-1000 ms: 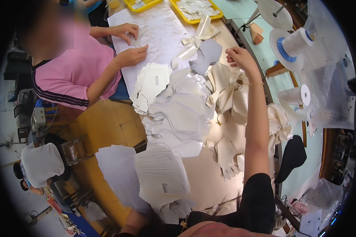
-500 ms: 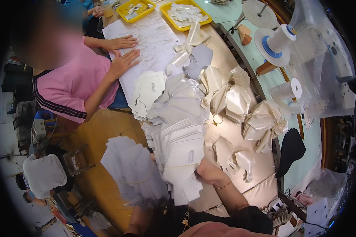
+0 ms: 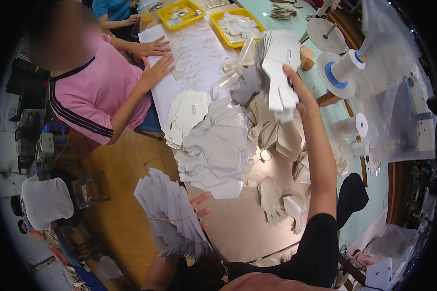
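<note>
In my left hand (image 3: 201,209), off the table's near left edge, is a thick fanned bundle of grey-white cut pieces (image 3: 166,213) with a rubber band round it. The fingertips show beyond its right side; the thumb and palm are hidden. My right arm reaches far across the table, and my right hand (image 3: 298,89) grips a stack of white cut pieces (image 3: 275,68) held above the table. Below and left of that stack lies a spread pile of whitish shaped pieces (image 3: 213,153), beside a smaller white stack with a printed mark (image 3: 185,116).
Shiny cream pieces (image 3: 281,136) lie right of the pile, two more cream pieces (image 3: 269,199) nearer me. Yellow trays (image 3: 223,41) of scraps stand far off. White thread spools (image 3: 347,65) rise on the right. At the left, a co-worker in pink (image 3: 97,97) rests both hands on white paper.
My right hand has lifted a white stack off the pile and carried it far and to the right. The banded bundle stays on my left; more of that hand's fingers show.
</note>
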### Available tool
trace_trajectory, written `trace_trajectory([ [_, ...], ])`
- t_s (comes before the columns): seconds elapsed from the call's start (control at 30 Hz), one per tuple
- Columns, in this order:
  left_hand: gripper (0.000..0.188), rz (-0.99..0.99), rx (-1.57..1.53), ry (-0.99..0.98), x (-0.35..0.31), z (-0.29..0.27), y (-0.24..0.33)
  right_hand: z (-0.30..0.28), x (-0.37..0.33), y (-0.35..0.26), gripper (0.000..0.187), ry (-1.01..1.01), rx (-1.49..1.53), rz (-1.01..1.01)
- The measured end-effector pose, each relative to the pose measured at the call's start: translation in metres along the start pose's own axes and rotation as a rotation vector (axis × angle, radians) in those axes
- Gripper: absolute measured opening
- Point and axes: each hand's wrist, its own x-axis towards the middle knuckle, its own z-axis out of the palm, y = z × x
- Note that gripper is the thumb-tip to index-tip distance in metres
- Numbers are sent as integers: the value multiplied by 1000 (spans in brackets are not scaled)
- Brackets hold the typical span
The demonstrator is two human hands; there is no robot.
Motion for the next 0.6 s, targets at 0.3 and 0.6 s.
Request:
trace_trajectory([
  [0.3, 71, 199, 210, 208, -68, -29, 8, -101, 159, -3, 84, 351, -306, -169],
  [0.6, 55, 315, 266, 435, -43, -21, 4, -87, 172, 19, 63, 844, -1391, -502],
])
